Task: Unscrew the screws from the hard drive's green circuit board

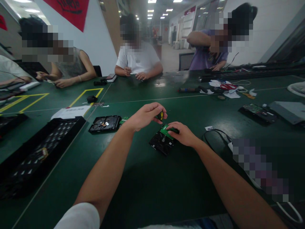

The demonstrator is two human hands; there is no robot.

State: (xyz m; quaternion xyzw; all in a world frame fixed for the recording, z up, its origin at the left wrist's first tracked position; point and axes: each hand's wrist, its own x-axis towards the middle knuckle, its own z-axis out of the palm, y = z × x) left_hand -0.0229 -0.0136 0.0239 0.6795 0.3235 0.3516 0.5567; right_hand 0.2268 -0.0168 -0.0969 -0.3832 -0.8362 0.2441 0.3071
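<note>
A hard drive [160,144] lies on the green table in front of me, its green circuit board [167,132] facing up. My left hand [149,115] is closed around the black and yellow handle of a screwdriver [161,115], held above the drive's far edge. The screwdriver's tip is too small to make out. My right hand [183,133] has its thumb and fingers closed on the right side of the same drive, touching the circuit board. Left of my hands lies another hard drive [105,124], with a small green board [124,120] beside it.
A long black tray [43,152] holding small parts stands at the left. Another drive [258,113], a grey metal box [287,112] and a cable [215,131] lie at the right. Several people sit across the table, near a dark tool [189,90] and scraps.
</note>
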